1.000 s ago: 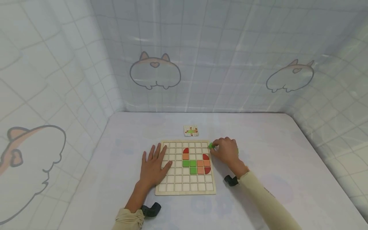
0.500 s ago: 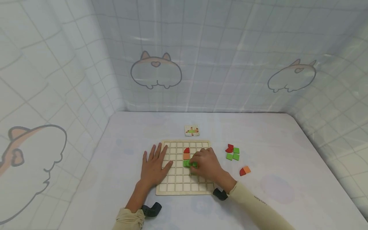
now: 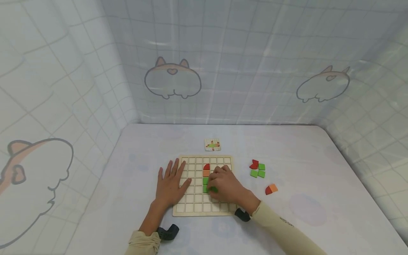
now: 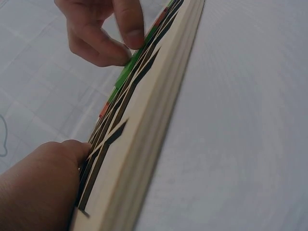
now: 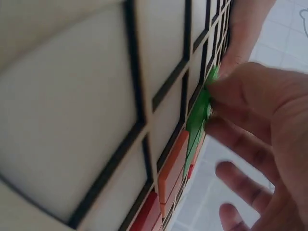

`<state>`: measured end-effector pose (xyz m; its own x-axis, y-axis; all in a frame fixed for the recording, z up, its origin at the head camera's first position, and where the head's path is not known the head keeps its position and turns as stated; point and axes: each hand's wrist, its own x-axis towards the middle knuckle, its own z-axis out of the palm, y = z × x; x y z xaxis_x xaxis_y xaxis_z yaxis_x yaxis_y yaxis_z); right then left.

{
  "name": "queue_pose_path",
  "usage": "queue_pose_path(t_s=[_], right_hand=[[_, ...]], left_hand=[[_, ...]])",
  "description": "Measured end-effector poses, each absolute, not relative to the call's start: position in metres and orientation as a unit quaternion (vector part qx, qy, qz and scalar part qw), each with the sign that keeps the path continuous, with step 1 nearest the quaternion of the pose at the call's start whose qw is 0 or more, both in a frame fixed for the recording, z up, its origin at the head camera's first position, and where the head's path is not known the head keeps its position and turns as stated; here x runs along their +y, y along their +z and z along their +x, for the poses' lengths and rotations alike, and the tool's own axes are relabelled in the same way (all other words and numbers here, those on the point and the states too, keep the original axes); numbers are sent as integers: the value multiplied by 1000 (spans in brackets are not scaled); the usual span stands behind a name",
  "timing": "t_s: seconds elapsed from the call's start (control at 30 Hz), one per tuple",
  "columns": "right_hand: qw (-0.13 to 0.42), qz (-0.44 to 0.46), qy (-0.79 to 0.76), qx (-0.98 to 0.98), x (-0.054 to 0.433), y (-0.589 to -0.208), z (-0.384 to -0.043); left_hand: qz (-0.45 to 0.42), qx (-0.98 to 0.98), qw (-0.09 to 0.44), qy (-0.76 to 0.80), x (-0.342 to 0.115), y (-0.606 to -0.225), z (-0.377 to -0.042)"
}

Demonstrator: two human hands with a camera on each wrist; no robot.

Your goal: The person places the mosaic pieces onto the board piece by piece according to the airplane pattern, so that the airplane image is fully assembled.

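A square wooden grid board (image 3: pixel 191 214) lies on the table. My left hand (image 3: pixel 170 187) rests flat with spread fingers on its left side. My right hand (image 3: pixel 227 185) is over the board's middle, its thumb and fingertips pinching a green square tile (image 3: pixel 205 189) low at its cell, as the right wrist view shows up close. Directly above sits another green tile (image 3: pixel 205 181), then an orange square tile (image 3: pixel 206 173) and a red quarter-round tile (image 3: pixel 207 166). In the right wrist view an orange tile (image 5: pixel 172 161) and a red tile (image 5: pixel 146 211) line the board; in the head view this hand hides them.
Behind the board lies a small pattern card (image 3: pixel 212 145). To the right are loose green tiles (image 3: pixel 261 174), red pieces (image 3: pixel 254 164), and a red piece (image 3: pixel 269 191) against an orange tile (image 3: pixel 273 188). Dark wrist devices (image 3: pixel 168 232) are strapped to both wrists.
From the board's right edge, my right hand has carried a green tile left, then slightly down. A green tile now shows below the leftmost green one. My left hand has stayed put.
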<state>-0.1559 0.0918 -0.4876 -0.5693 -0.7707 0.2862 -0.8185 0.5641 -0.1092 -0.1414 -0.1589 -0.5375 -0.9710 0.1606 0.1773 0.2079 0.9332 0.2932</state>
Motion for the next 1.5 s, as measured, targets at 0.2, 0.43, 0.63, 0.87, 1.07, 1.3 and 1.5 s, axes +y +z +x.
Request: queue_pose_path(t_s=[0.2,0.43,0.63,0.87,1.07,1.3,1.5], right_hand=[[101,459,110,-876,91,-489,-156],[103,429,132,-888,107,-490,-152],[74,339,168,-922,142,-488,-143],[73,252,158,-952,193,-487,-133],[84,196,152,-965,231,-489,-126],[86,157,154,-972,264,-491,-119],[50,150,171,-973,277,-488,-116]], left_hand=[[-96,-978,81,-164,-159,-537,-141],[-97,-978,82,-165,-157,-535,-142],[-100,-978,82,-163,-157,-536,-143],[-93,-980,84,-158,-158,-535,-142],[-91,-979,81,-161,-158,-536,-142],[-95,-977,93,-167,-158,-539,-143],[-96,-978,83,-168,-158,-539,-143]])
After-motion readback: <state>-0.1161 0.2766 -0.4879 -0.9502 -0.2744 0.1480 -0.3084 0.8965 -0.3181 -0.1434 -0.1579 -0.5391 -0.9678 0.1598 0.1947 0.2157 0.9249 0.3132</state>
